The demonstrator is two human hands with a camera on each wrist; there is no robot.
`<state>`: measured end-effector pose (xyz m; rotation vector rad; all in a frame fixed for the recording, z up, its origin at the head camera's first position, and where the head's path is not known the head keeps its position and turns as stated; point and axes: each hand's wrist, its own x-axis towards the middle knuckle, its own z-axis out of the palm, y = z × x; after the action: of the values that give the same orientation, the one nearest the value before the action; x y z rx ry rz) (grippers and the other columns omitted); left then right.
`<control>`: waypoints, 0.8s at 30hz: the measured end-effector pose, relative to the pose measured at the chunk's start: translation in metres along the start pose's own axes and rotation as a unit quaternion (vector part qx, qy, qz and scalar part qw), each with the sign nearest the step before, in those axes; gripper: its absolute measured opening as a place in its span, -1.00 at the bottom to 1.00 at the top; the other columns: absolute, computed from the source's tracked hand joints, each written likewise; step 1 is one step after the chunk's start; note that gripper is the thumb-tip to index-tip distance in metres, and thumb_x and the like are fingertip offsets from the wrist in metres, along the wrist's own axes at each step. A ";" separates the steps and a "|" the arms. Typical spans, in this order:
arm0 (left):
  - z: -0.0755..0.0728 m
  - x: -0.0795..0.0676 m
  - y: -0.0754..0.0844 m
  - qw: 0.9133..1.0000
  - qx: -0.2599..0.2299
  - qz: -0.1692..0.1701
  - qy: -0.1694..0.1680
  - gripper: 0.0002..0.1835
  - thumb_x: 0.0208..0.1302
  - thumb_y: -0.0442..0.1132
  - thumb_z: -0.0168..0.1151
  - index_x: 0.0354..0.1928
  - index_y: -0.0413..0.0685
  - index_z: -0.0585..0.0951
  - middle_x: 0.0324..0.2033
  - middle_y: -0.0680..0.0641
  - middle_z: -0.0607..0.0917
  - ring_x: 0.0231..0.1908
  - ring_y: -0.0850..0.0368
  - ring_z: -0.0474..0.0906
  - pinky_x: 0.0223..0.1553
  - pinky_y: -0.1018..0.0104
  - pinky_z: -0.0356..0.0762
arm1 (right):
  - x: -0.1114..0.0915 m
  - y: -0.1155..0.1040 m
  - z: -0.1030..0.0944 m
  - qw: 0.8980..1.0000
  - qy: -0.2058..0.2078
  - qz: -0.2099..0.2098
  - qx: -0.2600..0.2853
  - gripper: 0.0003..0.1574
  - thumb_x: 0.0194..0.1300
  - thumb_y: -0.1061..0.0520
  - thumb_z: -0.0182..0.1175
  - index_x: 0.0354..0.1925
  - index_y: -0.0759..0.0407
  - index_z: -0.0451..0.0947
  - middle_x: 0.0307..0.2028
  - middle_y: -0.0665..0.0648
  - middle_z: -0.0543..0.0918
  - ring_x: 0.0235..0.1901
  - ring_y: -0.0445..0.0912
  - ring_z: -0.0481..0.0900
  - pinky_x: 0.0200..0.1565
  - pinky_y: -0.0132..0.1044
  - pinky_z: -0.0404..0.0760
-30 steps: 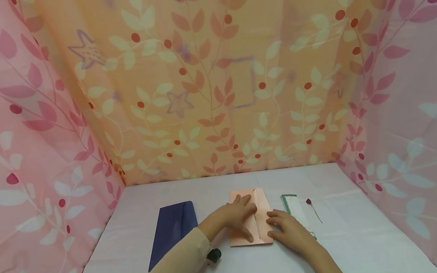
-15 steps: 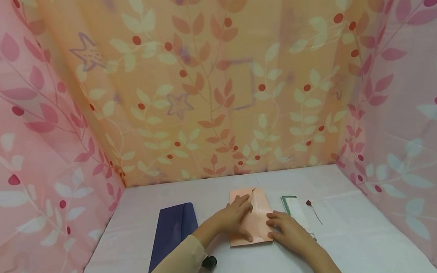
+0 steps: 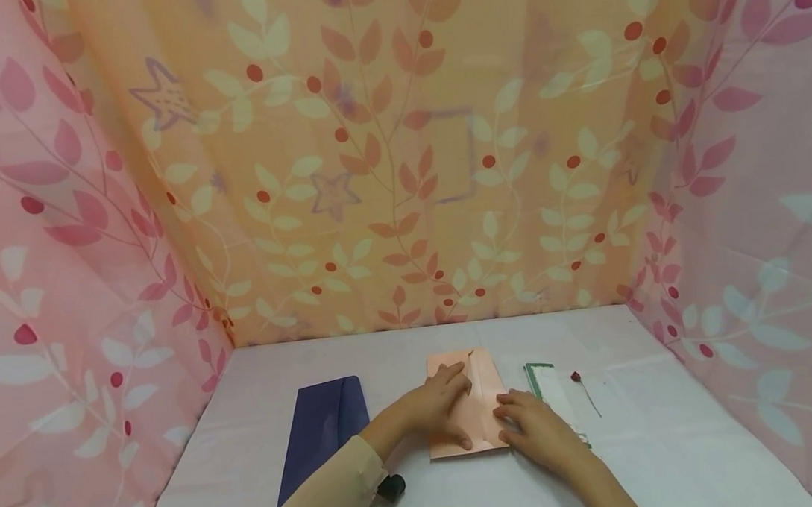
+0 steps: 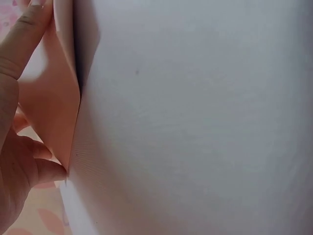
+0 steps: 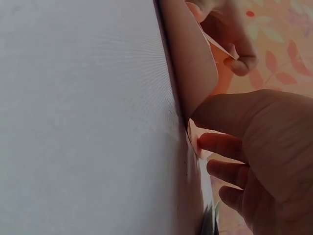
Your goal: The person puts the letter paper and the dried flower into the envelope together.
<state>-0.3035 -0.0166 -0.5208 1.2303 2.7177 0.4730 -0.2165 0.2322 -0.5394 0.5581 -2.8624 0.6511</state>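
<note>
A pale pink paper envelope (image 3: 485, 392) lies lengthwise on the table. My left hand (image 3: 438, 409) rests across its left part, fingers and thumb spread apart. In the left wrist view the thumb lies on the paper and a fingertip is at its far corner; the near end of the envelope gapes a little. My right hand (image 3: 533, 424) touches the envelope's right edge with its fingertips and thumb, the fingers slightly bent. In the right wrist view my right thumb lies at the lifted paper's edge, with the other fingers loosely behind.
A dark blue envelope (image 3: 318, 424) lies to the left, partly behind the left sleeve. Right of the pink envelope are a white card with green trim (image 3: 552, 390), partly hidden by the right hand, and a dried red flower on a stem (image 3: 576, 376). Patterned curtains surround the white table (image 3: 637, 335).
Over the last second my left hand has drawn slightly to the left. The flap's fold line shows fainter and the envelope's right side appears flatter. My right hand has barely moved.
</note>
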 end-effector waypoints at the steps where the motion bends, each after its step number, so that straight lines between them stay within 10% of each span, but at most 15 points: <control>1: 0.000 0.000 0.000 1.000 0.000 -0.001 -0.001 -0.09 -0.22 0.55 0.45 0.11 0.33 0.31 0.61 -0.06 0.07 0.55 -0.37 0.02 0.40 -0.29 0.27 | 0.001 -0.002 -0.001 1.000 0.003 -0.006 -0.007 -0.61 0.27 -0.01 0.44 0.02 0.09 0.71 0.26 0.15 0.62 0.37 0.25 0.44 0.33 0.29 0.38; 13: 0.001 0.003 -0.001 1.000 -0.006 -0.002 -0.013 -0.10 -0.24 0.53 0.49 0.07 0.32 0.30 0.61 -0.07 0.06 0.55 -0.41 -0.02 0.41 -0.32 0.24 | -0.007 0.003 -0.026 0.994 0.102 -0.026 -0.025 -0.60 0.20 0.08 0.50 0.02 0.05 0.71 0.11 0.04 0.70 0.19 0.08 0.60 0.23 0.12 0.54; 24: -0.003 0.002 0.001 1.000 -0.023 -0.008 -0.016 -0.11 -0.23 0.48 0.53 0.06 0.32 0.30 0.61 -0.08 0.05 0.56 -0.40 -0.05 0.42 -0.36 0.18 | -0.020 0.026 -0.045 0.982 0.184 0.043 0.001 -0.55 0.22 0.14 0.48 0.07 0.18 0.67 0.09 0.21 0.70 0.15 0.24 0.58 0.18 0.33 0.46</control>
<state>-0.3047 -0.0150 -0.5180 1.1941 2.6709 0.5072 -0.2054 0.2798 -0.5134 0.2779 -2.5483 0.6884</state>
